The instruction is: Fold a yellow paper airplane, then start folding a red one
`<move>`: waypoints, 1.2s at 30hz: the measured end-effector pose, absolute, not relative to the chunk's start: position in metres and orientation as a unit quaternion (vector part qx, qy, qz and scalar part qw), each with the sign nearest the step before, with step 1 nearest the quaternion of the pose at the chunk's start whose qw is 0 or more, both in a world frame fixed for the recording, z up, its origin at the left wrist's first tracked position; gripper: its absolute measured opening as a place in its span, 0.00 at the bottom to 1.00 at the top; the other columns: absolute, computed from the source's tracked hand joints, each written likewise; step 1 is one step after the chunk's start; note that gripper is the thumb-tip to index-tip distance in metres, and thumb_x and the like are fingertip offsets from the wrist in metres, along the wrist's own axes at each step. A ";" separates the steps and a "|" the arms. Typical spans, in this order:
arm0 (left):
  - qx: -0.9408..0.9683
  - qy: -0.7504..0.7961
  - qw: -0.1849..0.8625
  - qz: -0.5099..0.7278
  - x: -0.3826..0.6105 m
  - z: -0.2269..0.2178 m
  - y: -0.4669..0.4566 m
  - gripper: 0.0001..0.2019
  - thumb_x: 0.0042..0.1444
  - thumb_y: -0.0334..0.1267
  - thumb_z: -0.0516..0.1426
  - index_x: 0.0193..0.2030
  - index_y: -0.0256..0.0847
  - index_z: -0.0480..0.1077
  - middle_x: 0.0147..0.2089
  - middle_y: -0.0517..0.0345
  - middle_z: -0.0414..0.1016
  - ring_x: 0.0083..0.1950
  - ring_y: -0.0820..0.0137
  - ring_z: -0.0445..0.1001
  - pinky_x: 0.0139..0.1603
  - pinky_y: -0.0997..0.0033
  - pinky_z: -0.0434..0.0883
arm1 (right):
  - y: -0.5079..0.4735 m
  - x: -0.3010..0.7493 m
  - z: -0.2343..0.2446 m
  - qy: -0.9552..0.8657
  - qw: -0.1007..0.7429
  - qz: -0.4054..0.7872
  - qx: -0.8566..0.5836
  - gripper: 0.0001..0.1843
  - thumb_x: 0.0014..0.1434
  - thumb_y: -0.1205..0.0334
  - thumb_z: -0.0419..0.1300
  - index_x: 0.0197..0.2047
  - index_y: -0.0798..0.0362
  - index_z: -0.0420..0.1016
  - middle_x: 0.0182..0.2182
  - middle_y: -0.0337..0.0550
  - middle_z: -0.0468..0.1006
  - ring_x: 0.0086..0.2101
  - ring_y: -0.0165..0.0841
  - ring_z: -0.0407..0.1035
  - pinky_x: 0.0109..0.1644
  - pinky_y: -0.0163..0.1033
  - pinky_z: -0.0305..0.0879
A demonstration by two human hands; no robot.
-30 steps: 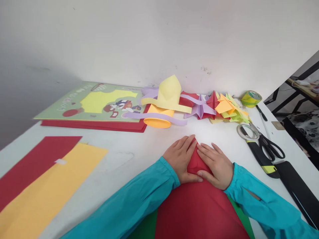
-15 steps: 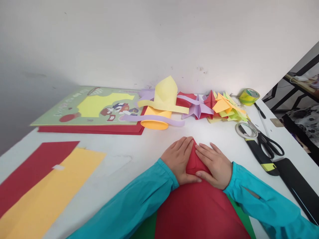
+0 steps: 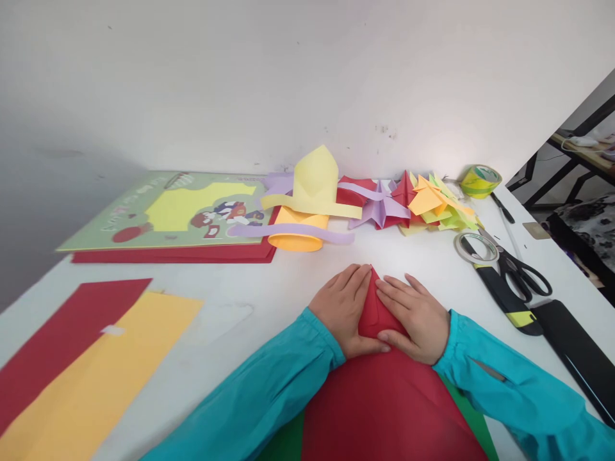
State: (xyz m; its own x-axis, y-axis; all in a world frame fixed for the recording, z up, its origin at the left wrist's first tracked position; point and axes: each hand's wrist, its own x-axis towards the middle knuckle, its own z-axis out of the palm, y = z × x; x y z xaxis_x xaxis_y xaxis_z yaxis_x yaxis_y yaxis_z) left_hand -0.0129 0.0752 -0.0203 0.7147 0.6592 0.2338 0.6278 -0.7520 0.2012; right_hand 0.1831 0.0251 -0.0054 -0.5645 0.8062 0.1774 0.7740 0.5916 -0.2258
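Both hands rest on a red sheet of paper (image 3: 391,410) whose far end is folded to a point. My left hand (image 3: 343,307) lies flat along the left side of that folded tip, fingers stretched forward and thumb across its lower edge. On the other side, my right hand (image 3: 416,314) presses with spread, flat fingers, its thumb near the left one. Between the hands the folded flap shows; the paper under the palms is hidden. Beneath the red sheet, part of a green sheet (image 3: 468,410) is visible.
Left lie taped red and yellow strips (image 3: 144,346) and a printed green board (image 3: 115,205). Paper rings (image 3: 314,173) and folded paper stars (image 3: 384,208) stand by the wall. At right are tape rolls (image 3: 480,181), scissors (image 3: 523,275), a cutter (image 3: 509,304) and a black flat object (image 3: 581,352).
The view has shifted slightly. Both hands stay at the same spot on the red paper, and the fold looks the same.
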 end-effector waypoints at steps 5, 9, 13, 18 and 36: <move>0.921 0.354 0.043 0.157 -0.012 -0.022 0.075 0.60 0.37 0.78 0.48 0.63 0.23 0.59 0.64 0.32 0.61 0.63 0.43 0.59 0.62 0.47 0.60 | 0.024 0.181 -0.004 -0.878 0.136 0.065 -0.455 0.33 0.62 0.46 0.49 0.62 0.62 0.63 0.61 0.55 0.64 0.62 0.45 0.54 0.66 0.59 0.48; 0.920 0.353 0.033 0.169 -0.012 -0.028 0.075 0.60 0.37 0.78 0.48 0.63 0.21 0.59 0.64 0.32 0.61 0.63 0.43 0.59 0.62 0.47 0.60 | 0.024 0.181 -0.004 -0.878 0.137 0.066 -0.453 0.33 0.63 0.45 0.49 0.62 0.63 0.63 0.61 0.55 0.64 0.62 0.45 0.54 0.66 0.59 0.48; 0.919 0.352 0.025 0.177 -0.013 -0.028 0.075 0.60 0.38 0.78 0.47 0.63 0.22 0.59 0.65 0.33 0.60 0.64 0.44 0.59 0.62 0.49 0.60 | 0.025 0.181 -0.004 -0.878 0.138 0.065 -0.453 0.33 0.63 0.45 0.48 0.62 0.62 0.63 0.61 0.55 0.64 0.62 0.45 0.54 0.66 0.59 0.48; 0.927 0.345 0.015 0.149 -0.012 -0.020 0.075 0.60 0.39 0.78 0.45 0.62 0.21 0.61 0.65 0.34 0.61 0.63 0.45 0.60 0.62 0.51 0.60 | 0.025 0.181 -0.004 -0.878 0.133 0.069 -0.454 0.34 0.63 0.45 0.49 0.62 0.63 0.62 0.62 0.55 0.63 0.63 0.45 0.54 0.66 0.59 0.47; 0.933 0.334 0.025 0.132 -0.012 -0.009 0.075 0.50 0.47 0.69 0.50 0.62 0.22 0.61 0.65 0.34 0.61 0.63 0.46 0.60 0.62 0.50 0.60 | 0.025 0.182 -0.003 -0.884 0.129 0.053 -0.445 0.31 0.63 0.50 0.49 0.62 0.64 0.63 0.62 0.57 0.63 0.62 0.46 0.54 0.65 0.60 0.49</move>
